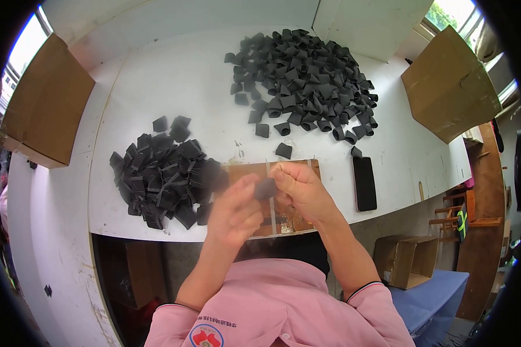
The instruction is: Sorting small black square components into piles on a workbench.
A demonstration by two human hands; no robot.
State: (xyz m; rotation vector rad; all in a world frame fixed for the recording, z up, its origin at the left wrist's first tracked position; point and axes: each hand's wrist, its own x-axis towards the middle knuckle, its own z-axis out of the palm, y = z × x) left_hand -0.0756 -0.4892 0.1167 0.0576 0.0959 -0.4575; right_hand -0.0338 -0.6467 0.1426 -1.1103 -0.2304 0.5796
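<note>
- Head view: a person in a pink short-sleeved shirt [330, 309] works bare-handed at a white bench [173, 75], a small black piece [265, 189] raised between the two hands above a brown board [247, 169] at the bench's near edge.
- The right hand [302, 188] has its fingers closed, thumb and forefinger pinching the piece by its right side.
- The left hand [236, 209], blurred, curls its fingers at the piece's left edge; whether they grip it or merely touch cannot be told.
- Left of the board, a heap of flatter black pieces [156, 182] lies close by the left hand.
- Beyond the board, toward the right, spreads a larger heap of tube-like black pieces [307, 81], with one stray piece [283, 150] just past the board's far edge.
- A dark phone [364, 184] lies right of the right hand.
- Cardboard boxes flank the scene, one at left [52, 104], another at right [452, 84]; an open carton [405, 263] sits below the bench's level.
</note>
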